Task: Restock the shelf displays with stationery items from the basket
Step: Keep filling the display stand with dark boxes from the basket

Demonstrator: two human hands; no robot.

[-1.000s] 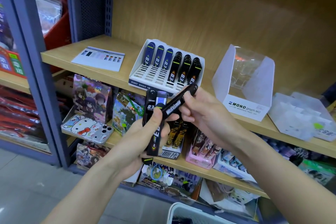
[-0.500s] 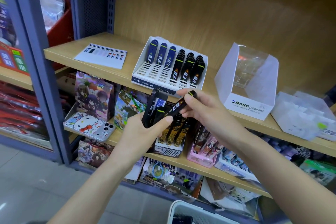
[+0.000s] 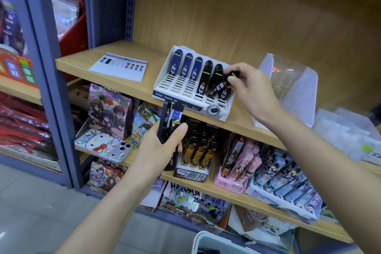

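Wood shelf (image 3: 103,64) carries white display tray (image 3: 175,86). Basket (image 3: 208,241) sits well below tray. R hand (image 3: 251,86), at tray's right end, pinches a black lead case (image 3: 218,87) tilted over the rightmost slots. L hand (image 3: 162,146), below tray front, grips spare cases (image 3: 169,121).

Wooden shelf (image 3: 82,64), display tray (image 3: 175,87), printed card (image 3: 119,67), clear box (image 3: 299,90)

Right hand (image 3: 250,88) stretched forward, fingers (image 3: 235,83) pinched, left hand (image 3: 160,148) lower, curled
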